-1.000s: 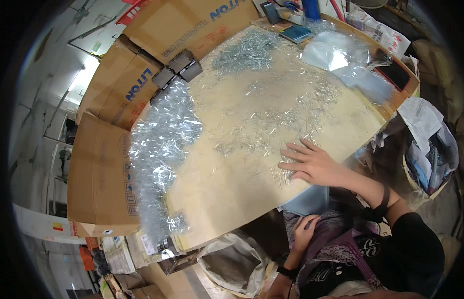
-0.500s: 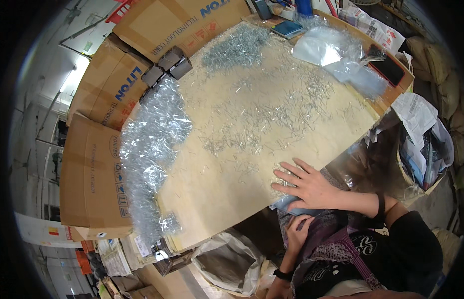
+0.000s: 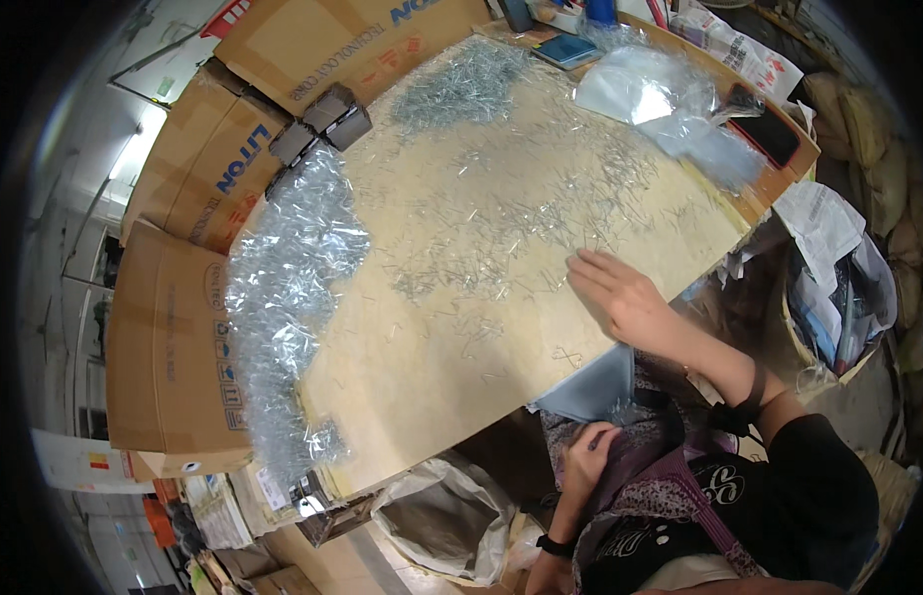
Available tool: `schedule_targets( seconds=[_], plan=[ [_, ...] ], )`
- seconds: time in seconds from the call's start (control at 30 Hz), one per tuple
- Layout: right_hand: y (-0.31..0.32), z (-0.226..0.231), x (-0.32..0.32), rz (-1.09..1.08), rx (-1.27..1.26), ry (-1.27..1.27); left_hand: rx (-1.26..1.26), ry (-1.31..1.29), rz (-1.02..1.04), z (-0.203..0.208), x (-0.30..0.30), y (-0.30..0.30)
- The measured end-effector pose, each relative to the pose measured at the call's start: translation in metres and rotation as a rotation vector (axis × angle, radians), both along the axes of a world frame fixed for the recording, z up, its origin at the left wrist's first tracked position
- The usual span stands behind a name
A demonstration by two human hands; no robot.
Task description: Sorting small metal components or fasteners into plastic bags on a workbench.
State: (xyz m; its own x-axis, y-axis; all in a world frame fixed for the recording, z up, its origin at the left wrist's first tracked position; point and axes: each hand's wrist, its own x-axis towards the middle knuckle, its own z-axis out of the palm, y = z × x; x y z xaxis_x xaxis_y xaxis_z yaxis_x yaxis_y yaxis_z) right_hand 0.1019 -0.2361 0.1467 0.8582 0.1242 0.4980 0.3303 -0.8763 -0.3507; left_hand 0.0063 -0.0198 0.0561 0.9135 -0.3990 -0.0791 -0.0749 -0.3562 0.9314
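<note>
My right hand lies palm down on the pale tabletop, its fingers stretched out and close together at the edge of scattered thin, shiny wire-like pieces. Just below it, a blue-grey tray-like sheet sits against the table's near edge, with some shiny pieces at its lower right. My left hand is closed at the lower edge of this sheet with curled fingers; its exact grip is partly hidden. A large heap of shiny thin pieces lies along the table's left side, and a greyer pile lies at the back.
Cardboard boxes wall the left and back, with small dark boxes beside them. Clear plastic bags and a phone lie at the back right. A lined sack stands below the front edge, a paper-filled bin at right.
My right hand has moved up and away from the near edge, its spread fingers drawn together. More of the blue-grey sheet shows now. My left hand stays near the same place.
</note>
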Motion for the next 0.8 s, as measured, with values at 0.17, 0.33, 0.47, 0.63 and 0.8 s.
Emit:
schedule_targets(
  seconds=[0.17,0.33,0.47,0.63,0.8],
  plan=[
    [-0.007,-0.003,-0.022,0.256,0.157,0.158,-0.094,0.071,0.033,-0.002,-0.002,0.006],
    [-0.008,-0.009,-0.018,0.284,0.073,0.047,-0.101,-0.004,-0.036,-0.008,0.001,0.005],
    [-0.012,-0.004,-0.027,0.231,-0.03,0.039,-0.078,0.038,-0.022,-0.004,-0.001,0.0],
    [-0.011,-0.008,-0.048,0.378,0.057,0.041,-0.153,0.144,-0.032,-0.017,-0.007,0.008],
    [-0.016,-0.026,-0.077,0.459,0.242,0.046,-0.166,0.145,-0.025,-0.016,-0.007,0.006]
  ],
)
